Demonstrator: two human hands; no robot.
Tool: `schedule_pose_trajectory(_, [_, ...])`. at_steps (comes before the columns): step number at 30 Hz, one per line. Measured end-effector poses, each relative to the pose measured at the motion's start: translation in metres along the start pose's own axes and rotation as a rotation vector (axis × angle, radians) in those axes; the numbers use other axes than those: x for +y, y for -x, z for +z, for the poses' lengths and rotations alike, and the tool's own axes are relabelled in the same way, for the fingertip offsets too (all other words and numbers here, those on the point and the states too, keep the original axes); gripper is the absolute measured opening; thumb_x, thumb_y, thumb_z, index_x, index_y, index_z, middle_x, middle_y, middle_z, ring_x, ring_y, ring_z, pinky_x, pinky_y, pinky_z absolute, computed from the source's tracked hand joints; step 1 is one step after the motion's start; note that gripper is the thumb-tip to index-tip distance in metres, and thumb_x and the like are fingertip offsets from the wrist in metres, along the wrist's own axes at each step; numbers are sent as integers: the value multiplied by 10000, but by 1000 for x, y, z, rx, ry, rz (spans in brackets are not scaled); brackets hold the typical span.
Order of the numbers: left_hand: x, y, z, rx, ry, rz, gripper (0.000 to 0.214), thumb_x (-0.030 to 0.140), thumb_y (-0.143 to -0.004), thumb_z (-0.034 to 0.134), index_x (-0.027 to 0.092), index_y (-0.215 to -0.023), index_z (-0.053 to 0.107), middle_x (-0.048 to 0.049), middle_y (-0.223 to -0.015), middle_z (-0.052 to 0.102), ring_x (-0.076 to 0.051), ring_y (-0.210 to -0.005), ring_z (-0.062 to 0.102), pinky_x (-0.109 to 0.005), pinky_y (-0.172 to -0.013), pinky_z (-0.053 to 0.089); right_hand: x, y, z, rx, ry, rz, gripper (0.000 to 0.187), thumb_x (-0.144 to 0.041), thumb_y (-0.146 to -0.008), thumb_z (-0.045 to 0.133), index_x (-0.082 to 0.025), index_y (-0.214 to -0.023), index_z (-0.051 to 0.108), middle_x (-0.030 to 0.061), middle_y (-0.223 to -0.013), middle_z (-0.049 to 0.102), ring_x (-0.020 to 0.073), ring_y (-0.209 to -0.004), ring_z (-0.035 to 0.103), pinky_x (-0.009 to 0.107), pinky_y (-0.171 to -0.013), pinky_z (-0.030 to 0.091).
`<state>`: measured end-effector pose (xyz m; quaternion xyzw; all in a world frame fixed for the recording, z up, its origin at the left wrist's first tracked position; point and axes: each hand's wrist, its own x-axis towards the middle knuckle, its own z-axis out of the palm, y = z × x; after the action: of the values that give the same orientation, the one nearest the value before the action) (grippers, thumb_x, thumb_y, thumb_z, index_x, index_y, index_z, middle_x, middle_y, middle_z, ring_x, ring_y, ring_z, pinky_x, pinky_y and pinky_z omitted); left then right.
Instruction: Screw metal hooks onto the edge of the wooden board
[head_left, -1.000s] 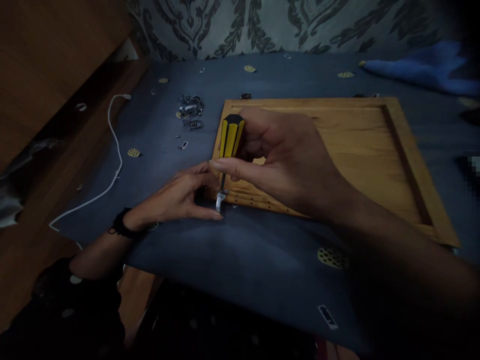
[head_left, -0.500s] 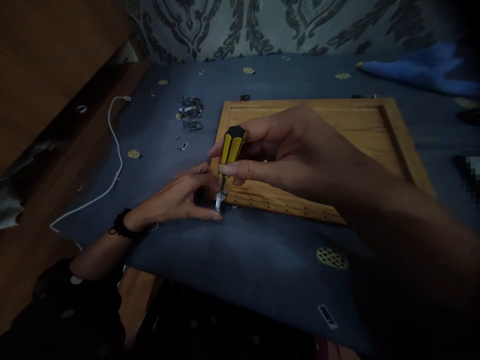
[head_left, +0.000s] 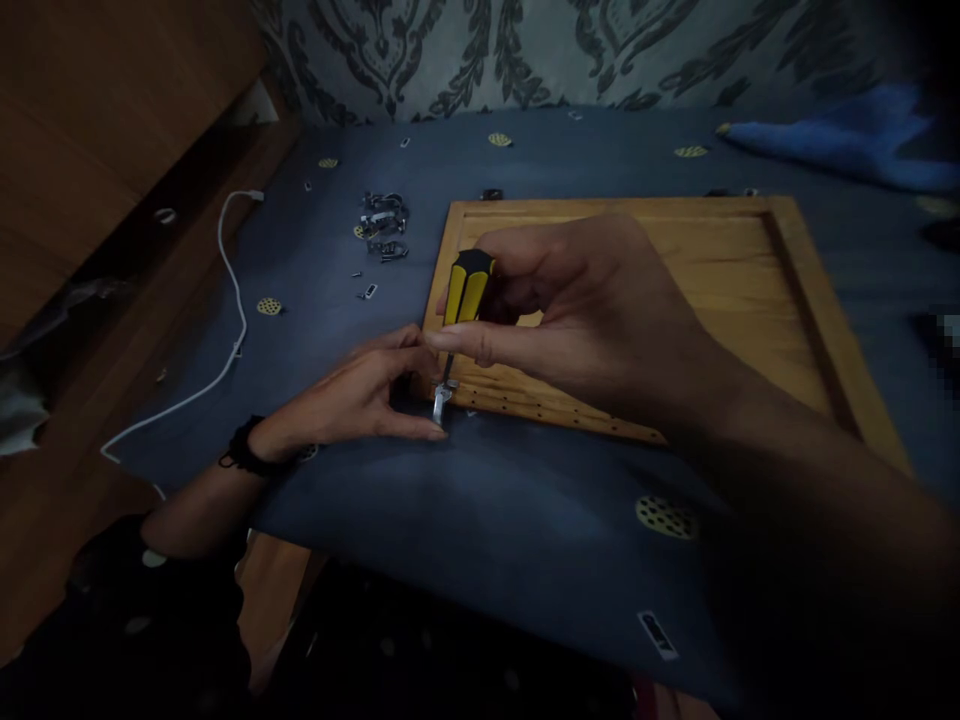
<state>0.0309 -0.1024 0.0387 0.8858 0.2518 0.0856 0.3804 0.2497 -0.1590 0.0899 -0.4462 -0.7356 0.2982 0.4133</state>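
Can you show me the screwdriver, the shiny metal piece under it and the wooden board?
Screwdriver [head_left: 469,288]: head view, on its yellow-and-black handle.
Metal piece [head_left: 439,407]: head view, on its silver arm.
Board [head_left: 739,275]: head view, on its flat panel.

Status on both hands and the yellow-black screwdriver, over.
Right hand gripping screwdriver, shaft down at silver metal fitting. Left hand at fitting, by tan wooden panel. Loose silver hardware lies apart.

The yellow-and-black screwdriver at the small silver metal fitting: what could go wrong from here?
The screwdriver in the right hand might slip off the fitting and jab the nearby left hand. The tiny metal screws lying loose on the dark blue cloth could get lost.
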Motion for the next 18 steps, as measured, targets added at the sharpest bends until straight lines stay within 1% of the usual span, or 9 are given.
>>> schedule_pose_trajectory(3, [0,0,0,-2,-3,9,451,591,-805,798,194,-978,674,-33,-1008,650,-201,-938,594,-317,-786,480,1,0,0,20,96,8,187,-361,-867,792,-255,-760,682,2,-741,695,192,-685,652,368,-622,551])
schedule_pose_trajectory(7, [1,0,0,13,-7,32,415,558,-814,805,196,-960,665,-32,-1020,648,-201,-964,591,-320,-817,487,3,0,1,64,147,-30,280,-375,-868,791,-255,-696,605,-10,-683,639,171,-652,609,352,-607,511])
schedule_pose_trajectory(12, [1,0,0,24,-20,61,390,524,-817,815,193,-946,653,-37,-1045,627,-190,-935,584,-306,-795,492,5,2,6,144,118,-36,343,-376,-863,794,-251,-662,545,-16,-648,601,156,-607,571,338,-555,475])
schedule_pose_trajectory(15, [2,0,-1,18,-33,61,391,527,-822,808,195,-948,645,-40,-1054,626,-196,-943,582,-314,-809,490,8,3,11,175,112,-34,363,-414,-841,816,-252,-662,546,-11,-662,617,166,-604,573,346,-555,485])
schedule_pose_trajectory(18, [2,0,-1,13,-42,60,388,513,-820,813,188,-942,639,-35,-1029,616,-192,-927,573,-311,-795,477,8,4,15,191,99,-32,406,-442,-811,848,-253,-652,526,-8,-656,600,172,-606,567,348,-564,491])
